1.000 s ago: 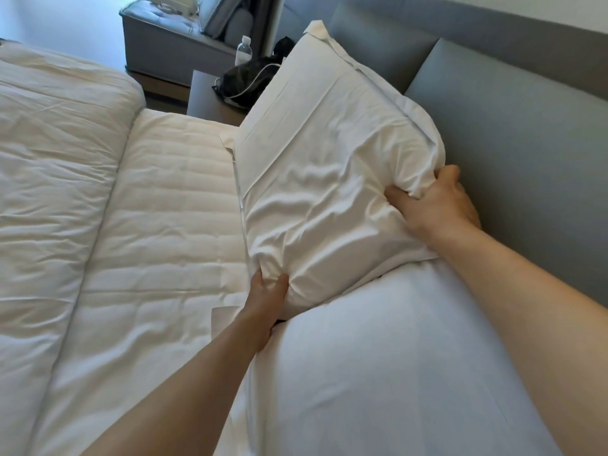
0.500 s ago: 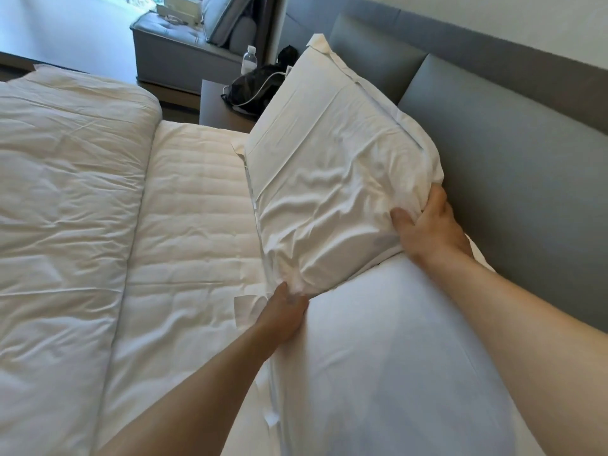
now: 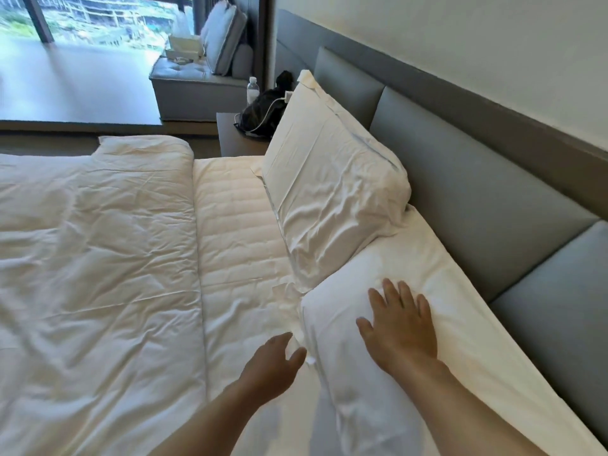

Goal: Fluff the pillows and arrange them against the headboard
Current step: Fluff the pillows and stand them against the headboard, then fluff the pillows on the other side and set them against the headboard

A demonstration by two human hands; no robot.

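Note:
A white far pillow (image 3: pixel 332 195) leans tilted against the grey padded headboard (image 3: pixel 477 199), its lower end resting on a second white near pillow (image 3: pixel 388 399) that lies flat along the headboard. My right hand (image 3: pixel 398 327) lies flat on the near pillow with fingers spread. My left hand (image 3: pixel 273 363) hovers at that pillow's left edge, fingers apart, holding nothing.
A folded-back white duvet (image 3: pixel 95 268) covers the left of the bed, leaving a strip of quilted mattress (image 3: pixel 237 222) bare. Beyond the bed a dark nightstand (image 3: pixel 237 139) holds a black bag (image 3: pixel 260 116) and a water bottle (image 3: pixel 252 90). A grey window bench (image 3: pixel 194 90) stands further back.
Both hands have let go of the far pillow, which now leans on the headboard. They drew back toward me; the right hand came down on the near pillow.

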